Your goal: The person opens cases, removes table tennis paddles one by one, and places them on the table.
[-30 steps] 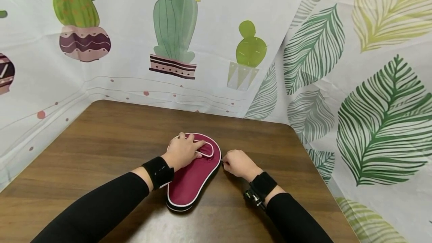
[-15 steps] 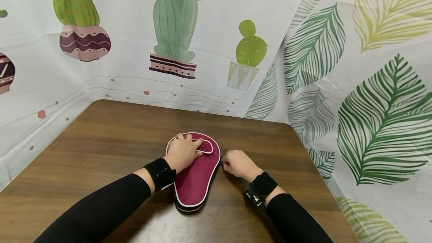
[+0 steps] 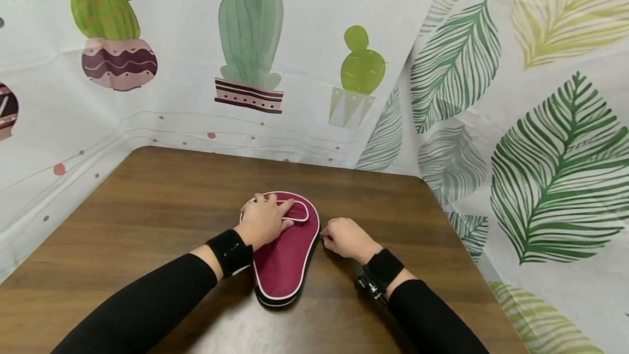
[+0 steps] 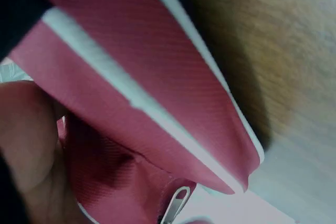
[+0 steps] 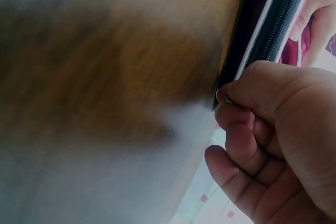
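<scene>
A maroon paddle-shaped zip case (image 3: 282, 269) with white piping and black sides lies on the table. My left hand (image 3: 264, 220) rests on its wide far end, fingers spread across the small pocket (image 3: 298, 212). In the left wrist view, a metal zipper pull (image 4: 177, 204) shows near the hand. At the case's right edge, my right hand (image 3: 348, 238) has its fingers curled. In the right wrist view, thumb and forefinger pinch a small zipper pull (image 5: 227, 98), mostly hidden, at the end of the dark side zipper (image 5: 286, 17).
The brown wooden table (image 3: 187, 195) runs back to a white cloth backdrop (image 3: 304, 31) printed with cacti and leaves. A strapped-on device (image 3: 369, 287) sits at the right wrist.
The case's narrow near end has swung a little to the right, with my left hand staying on its top. My right hand stays at nearly the same spot. The head view has shifted slightly.
</scene>
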`<control>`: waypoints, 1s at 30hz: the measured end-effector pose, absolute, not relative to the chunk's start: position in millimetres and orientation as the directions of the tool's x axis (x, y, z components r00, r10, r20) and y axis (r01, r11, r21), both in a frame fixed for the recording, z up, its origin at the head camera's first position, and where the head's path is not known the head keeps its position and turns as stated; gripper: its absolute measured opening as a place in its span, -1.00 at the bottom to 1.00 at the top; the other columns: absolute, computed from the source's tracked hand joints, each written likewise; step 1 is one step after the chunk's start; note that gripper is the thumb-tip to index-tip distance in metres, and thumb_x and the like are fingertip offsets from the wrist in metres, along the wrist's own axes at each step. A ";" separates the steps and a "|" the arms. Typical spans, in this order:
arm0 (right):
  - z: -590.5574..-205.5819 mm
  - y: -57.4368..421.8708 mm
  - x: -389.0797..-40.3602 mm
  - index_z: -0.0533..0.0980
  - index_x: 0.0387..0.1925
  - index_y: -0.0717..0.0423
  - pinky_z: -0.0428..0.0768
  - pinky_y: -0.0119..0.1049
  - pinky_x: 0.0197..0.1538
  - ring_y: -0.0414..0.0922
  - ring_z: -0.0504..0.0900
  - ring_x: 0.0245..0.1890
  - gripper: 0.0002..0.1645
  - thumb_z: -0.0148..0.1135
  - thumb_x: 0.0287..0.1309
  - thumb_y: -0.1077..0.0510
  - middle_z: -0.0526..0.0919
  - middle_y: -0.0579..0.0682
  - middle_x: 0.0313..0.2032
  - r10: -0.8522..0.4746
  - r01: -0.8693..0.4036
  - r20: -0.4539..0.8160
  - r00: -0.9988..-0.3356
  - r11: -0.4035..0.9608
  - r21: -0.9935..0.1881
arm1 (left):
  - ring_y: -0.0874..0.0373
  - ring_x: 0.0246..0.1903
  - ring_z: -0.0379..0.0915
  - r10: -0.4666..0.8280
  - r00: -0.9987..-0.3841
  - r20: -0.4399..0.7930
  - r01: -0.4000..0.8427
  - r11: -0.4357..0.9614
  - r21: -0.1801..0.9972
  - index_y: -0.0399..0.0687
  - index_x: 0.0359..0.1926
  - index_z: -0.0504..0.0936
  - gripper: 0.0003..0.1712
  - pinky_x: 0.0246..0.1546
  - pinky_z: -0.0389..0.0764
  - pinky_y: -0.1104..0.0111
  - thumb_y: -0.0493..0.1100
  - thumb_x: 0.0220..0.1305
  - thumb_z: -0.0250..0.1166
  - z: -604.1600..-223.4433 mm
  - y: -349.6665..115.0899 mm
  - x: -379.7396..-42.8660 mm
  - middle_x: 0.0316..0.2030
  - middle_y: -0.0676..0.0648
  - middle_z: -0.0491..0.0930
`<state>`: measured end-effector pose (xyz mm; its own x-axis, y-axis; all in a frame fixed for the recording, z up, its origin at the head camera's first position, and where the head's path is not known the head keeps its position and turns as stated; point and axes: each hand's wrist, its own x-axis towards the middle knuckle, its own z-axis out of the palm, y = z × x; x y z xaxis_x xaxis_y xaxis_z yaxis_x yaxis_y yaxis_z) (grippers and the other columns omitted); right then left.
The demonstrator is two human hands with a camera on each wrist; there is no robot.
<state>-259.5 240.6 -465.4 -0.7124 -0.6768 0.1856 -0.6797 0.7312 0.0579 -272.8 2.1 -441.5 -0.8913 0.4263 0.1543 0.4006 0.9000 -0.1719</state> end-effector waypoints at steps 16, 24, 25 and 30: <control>-462.0 237.9 -259.7 0.45 -0.70 -0.13 0.39 -0.40 -0.38 -0.29 0.36 -0.58 -0.70 0.16 0.09 0.20 0.36 -0.25 -0.65 -0.669 -0.675 0.134 -0.731 0.738 -0.001 | -0.28 0.24 0.23 0.664 -0.747 0.016 0.661 0.746 -0.087 0.37 0.43 0.14 -0.30 0.06 0.34 -0.17 0.27 0.32 0.05 -430.4 -25.7 -286.5 0.33 -0.17 0.25; -462.6 237.9 -258.7 0.33 -0.79 -0.12 0.34 -0.42 -0.45 -0.30 0.30 -0.62 -0.60 0.17 0.06 0.22 0.31 -0.26 -0.70 -0.675 -0.684 0.161 -0.720 0.729 0.001 | -0.22 0.17 0.32 0.633 -0.773 0.045 0.623 0.770 -0.137 0.42 0.40 0.19 -0.35 -0.04 0.45 -0.11 0.28 0.32 0.04 -430.2 -22.5 -281.9 0.18 -0.15 0.38; -462.8 237.8 -258.2 0.32 -0.80 -0.12 0.33 -0.42 -0.45 -0.30 0.30 -0.62 -0.60 0.17 0.05 0.23 0.30 -0.26 -0.70 -0.678 -0.687 0.168 -0.716 0.727 0.001 | -0.22 0.17 0.32 0.628 -0.777 0.044 0.619 0.775 -0.132 0.41 0.40 0.20 -0.35 -0.04 0.45 -0.12 0.28 0.32 0.04 -430.7 -22.5 -281.8 0.16 -0.17 0.38; -462.3 236.7 -255.8 0.32 -0.79 -0.11 0.34 -0.42 -0.44 -0.30 0.30 -0.61 -0.61 0.18 0.04 0.23 0.31 -0.27 -0.69 -0.687 -0.697 0.187 -0.702 0.717 0.017 | -0.21 0.23 0.24 0.573 -0.819 -0.012 0.571 0.814 -0.101 0.41 0.41 0.17 -0.34 -0.02 0.42 -0.15 0.30 0.32 0.01 -431.0 -19.5 -282.0 0.17 -0.26 0.35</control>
<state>-255.8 236.7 -462.3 -0.7017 -0.6874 0.1874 -0.6973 0.7166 0.0175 -282.0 -19.5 -431.0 -0.8192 0.5734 -0.0119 0.5715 0.8143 -0.1014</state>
